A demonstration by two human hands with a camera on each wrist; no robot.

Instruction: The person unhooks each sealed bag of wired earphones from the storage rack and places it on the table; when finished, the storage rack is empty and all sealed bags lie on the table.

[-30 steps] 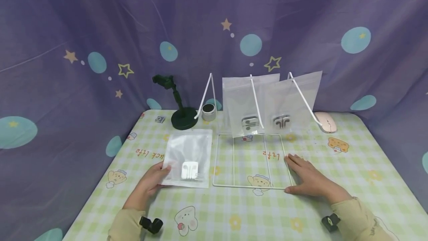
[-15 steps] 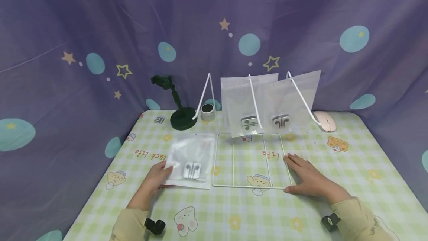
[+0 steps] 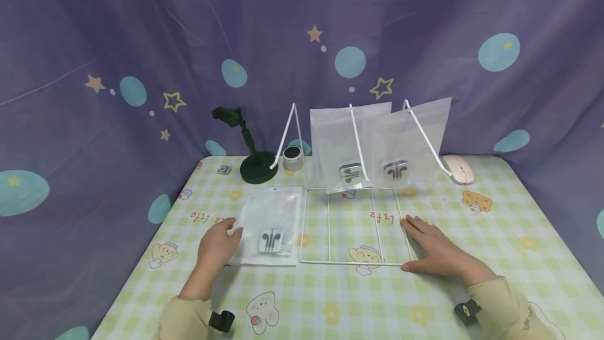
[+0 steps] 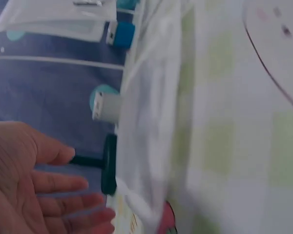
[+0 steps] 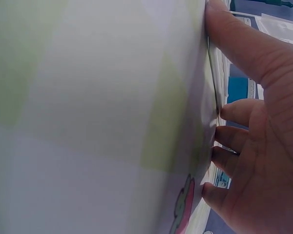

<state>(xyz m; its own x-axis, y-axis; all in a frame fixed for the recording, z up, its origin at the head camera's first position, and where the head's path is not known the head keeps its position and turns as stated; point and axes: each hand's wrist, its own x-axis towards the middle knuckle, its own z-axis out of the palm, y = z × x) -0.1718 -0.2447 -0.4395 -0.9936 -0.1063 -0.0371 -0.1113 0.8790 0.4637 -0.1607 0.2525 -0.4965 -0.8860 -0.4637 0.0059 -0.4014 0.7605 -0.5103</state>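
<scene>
A translucent zip bag [image 3: 257, 214] holding white earphones in a square case [image 3: 270, 241] lies flat on the checked tablecloth, left of the rack. My left hand [image 3: 218, 243] is at the bag's left edge, thumb and fingers spread with nothing gripped. The left wrist view shows those fingers apart, beside the raised edge of the bag [image 4: 149, 112]. My right hand [image 3: 436, 251] rests on the right side of the white wire rack [image 3: 349, 263], thumb at its front corner. On the rack's upright prongs hang two similar bags [image 3: 330, 140] with earphones inside, tilted.
Behind the flat bag stand a dark green stand [image 3: 257, 169] with a round base and a small white cylinder [image 3: 293, 159]. A small grey cube [image 3: 224, 170] is at the back left. A pink mouse [image 3: 459, 170] lies at the back right. A purple curtain [image 3: 283, 9] closes off the back.
My left hand has set the bag down flat beside the rack, slightly to the right, and let go of it. My right hand stays on the rack.
</scene>
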